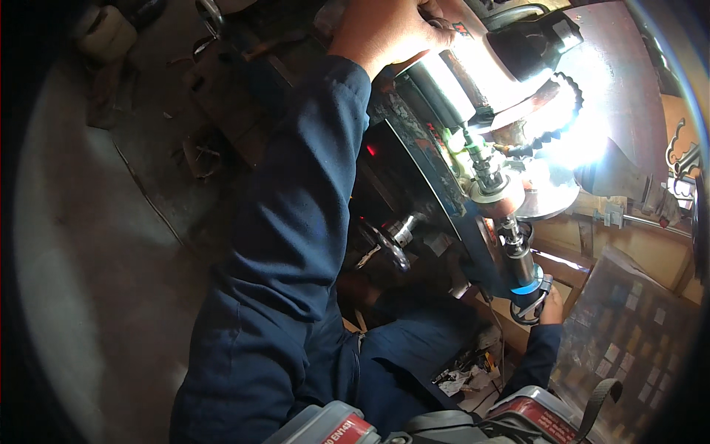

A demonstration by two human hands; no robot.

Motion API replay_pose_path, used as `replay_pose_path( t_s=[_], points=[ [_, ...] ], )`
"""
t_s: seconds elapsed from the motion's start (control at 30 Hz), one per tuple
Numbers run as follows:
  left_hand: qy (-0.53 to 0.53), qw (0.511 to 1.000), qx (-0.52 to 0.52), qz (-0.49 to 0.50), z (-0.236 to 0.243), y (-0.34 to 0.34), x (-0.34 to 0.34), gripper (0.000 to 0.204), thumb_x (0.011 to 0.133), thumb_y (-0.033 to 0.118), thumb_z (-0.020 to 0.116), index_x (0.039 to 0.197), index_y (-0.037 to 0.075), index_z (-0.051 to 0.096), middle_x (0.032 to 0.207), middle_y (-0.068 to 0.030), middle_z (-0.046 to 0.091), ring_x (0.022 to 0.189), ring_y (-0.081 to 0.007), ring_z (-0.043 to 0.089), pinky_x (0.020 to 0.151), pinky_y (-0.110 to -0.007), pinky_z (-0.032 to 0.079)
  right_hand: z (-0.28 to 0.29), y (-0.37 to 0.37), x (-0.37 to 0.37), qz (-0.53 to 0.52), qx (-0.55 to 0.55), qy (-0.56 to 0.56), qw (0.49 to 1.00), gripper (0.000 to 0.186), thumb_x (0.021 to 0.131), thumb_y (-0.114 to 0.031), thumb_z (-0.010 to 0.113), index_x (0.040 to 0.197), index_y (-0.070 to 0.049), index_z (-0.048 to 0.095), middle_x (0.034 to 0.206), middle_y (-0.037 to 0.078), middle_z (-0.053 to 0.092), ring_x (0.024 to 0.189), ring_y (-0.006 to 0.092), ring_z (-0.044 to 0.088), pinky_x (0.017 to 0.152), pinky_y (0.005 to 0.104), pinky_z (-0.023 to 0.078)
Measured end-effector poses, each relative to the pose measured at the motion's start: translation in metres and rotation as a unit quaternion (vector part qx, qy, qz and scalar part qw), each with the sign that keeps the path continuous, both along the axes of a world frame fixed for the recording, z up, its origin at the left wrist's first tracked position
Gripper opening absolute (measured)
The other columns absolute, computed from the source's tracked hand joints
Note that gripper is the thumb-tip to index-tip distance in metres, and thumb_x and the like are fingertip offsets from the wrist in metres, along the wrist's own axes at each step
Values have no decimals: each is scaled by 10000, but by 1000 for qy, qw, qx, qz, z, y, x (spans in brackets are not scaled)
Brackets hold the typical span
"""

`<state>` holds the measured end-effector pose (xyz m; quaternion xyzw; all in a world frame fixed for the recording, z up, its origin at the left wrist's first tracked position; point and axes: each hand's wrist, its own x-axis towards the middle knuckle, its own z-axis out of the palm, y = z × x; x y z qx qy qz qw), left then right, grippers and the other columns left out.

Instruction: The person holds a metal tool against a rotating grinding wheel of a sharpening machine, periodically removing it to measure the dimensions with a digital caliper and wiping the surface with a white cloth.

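My left hand [392, 31] reaches across to the top of a bench grinding machine [484, 63], its fingers curled in beside a smooth metal cylinder [444, 92]. What those fingers grip is hidden. From the cylinder's lower end, a row of metal fittings [488, 166] runs down past a round collar [499, 196] to a spindle with a blue ring [526, 287]. At the spindle's end, my right hand [551, 305] is closed around a small dark handwheel [525, 309]. A toothed-edged dark part [566, 96] and a shiny disc [555, 192] sit beside the fittings in bright glare.
A black work lamp [536, 41] hangs over the machine's upper right. Another handwheel [388, 244] juts out below the bed. A plastic-covered box of small parts [625, 333] stands at the lower right. On the left lies grey floor [96, 281] with a thin cable [148, 196].
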<state>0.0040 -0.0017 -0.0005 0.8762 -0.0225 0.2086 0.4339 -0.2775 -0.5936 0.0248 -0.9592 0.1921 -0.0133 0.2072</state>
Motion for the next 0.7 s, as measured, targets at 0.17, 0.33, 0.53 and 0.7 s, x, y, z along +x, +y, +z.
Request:
replay_pose_path(
  t_s=[0.17,0.33,0.53,0.7],
  points=[
    [-31,999,-20,-25,-6,11,4,326,750,406,776,850,97,743,805,-133,723,795,-288,709,727,-402,539,4,6,38,-89,132,185,970,395,1017,-327,464,823,-66,688,540,-8,543,392,69,441,361,238,280],
    [-42,999,-5,-23,-1,15,-6,317,752,363,788,864,72,733,813,-159,720,795,-311,705,731,-401,538,11,19,57,-82,109,277,951,399,1011,-317,462,805,-62,690,523,4,545,380,97,475,357,244,326],
    [-49,998,-14,-22,-11,9,5,378,743,405,797,905,67,741,839,-154,726,810,-303,709,743,-399,540,7,14,74,-51,52,403,912,368,970,-290,503,774,-44,695,551,26,581,429,113,544,378,250,382],
    [-19,998,64,-22,19,9,-8,371,771,442,749,958,122,747,893,-126,734,852,-300,714,795,-427,547,4,11,79,-31,65,411,909,372,947,-295,531,772,-11,695,592,47,615,492,146,589,434,297,426]
  ],
)
